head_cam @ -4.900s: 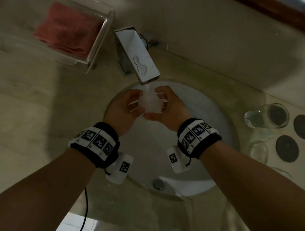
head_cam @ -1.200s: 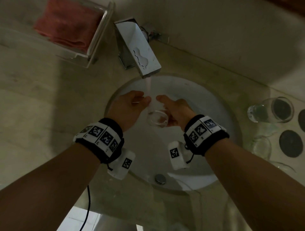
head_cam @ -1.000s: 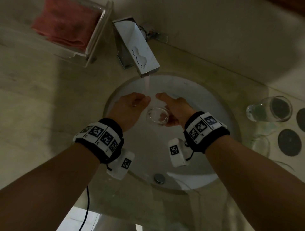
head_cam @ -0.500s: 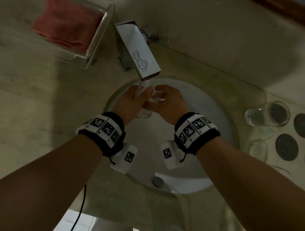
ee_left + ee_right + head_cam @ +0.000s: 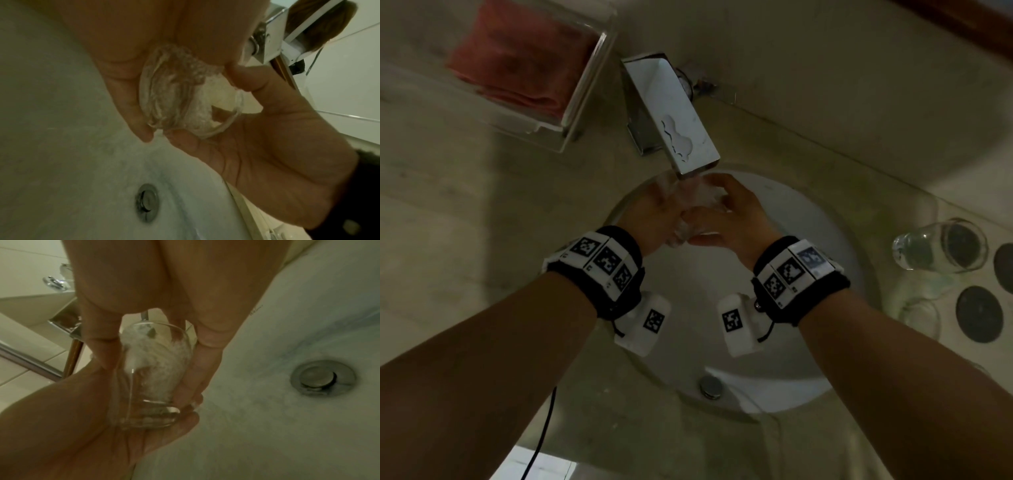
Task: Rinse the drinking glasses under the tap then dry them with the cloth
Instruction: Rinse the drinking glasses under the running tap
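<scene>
**tapwatcher:** Starting at the fingers: both hands are wrapping around one glass right under the tap. The left hand is cupping the base end with its fingers curling round it, and the right hand is gripping the side wall, fingers on one side and thumb on the other. Water is foaming inside the glass, which is tilting, with its mouth towards the spout.

**sinkdweller:** And the rest of the stuff?

**tapwatcher:** Working out from the tap: the basin is sitting straight below it, drain plug at the near side. Right of the tap, past the basin rim, another glass is lying on its side near some dark round coasters; there's maybe one more glass just nearer than it, too faint to say. Left of the tap, the red cloth is sitting folded in a clear tray.

**sinkdweller:** What's worrying you?

**tapwatcher:** Wet glass, wet skin. I'm guessing a slip is the big risk, since the water is pushing on it and the basin below is hard. Also the rim is riding close to that metal spout, so lifting carelessly could chip it. And that glass lying on its side could roll if an elbow bumps it.
</scene>
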### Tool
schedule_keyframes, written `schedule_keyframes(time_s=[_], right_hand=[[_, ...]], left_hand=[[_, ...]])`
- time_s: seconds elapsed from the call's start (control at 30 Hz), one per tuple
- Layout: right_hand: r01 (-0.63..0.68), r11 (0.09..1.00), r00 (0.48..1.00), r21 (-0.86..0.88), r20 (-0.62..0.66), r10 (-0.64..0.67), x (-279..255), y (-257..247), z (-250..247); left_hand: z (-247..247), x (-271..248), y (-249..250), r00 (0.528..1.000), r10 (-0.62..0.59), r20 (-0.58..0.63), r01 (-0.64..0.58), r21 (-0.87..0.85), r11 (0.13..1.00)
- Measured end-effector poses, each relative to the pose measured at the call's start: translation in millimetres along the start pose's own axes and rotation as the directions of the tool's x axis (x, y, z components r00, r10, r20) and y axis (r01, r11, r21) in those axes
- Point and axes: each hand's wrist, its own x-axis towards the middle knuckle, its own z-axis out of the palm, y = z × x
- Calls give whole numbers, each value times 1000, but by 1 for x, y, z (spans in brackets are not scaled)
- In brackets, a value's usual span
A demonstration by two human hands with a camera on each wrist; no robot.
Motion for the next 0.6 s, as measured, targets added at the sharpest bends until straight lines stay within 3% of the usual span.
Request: schedule_keyframes(time_s=[0.17, 0.27, 0.37, 0.5, 0.6], right_hand=[[41, 999, 999, 1, 5, -41, 7, 8, -3], [105, 993, 994, -63, 30, -103, 6, 11, 0], [132, 988, 991, -82, 36, -129, 4, 13, -1], [171, 969, 984, -178, -15, -176, 0, 9, -7], [170, 939, 973, -297, -99, -208, -4, 4, -14]], left_hand=[[-5, 2, -1, 986, -164, 8, 165, -42, 985], [-6, 0, 3, 986, -161, -35, 159, -40, 986], [-7, -2, 3, 974, -224, 27, 226, -112, 968], [-3, -4, -1, 1000, -24, -14, 23, -42, 999], [-1, -7, 0, 999, 29, 26, -28, -44, 999]])
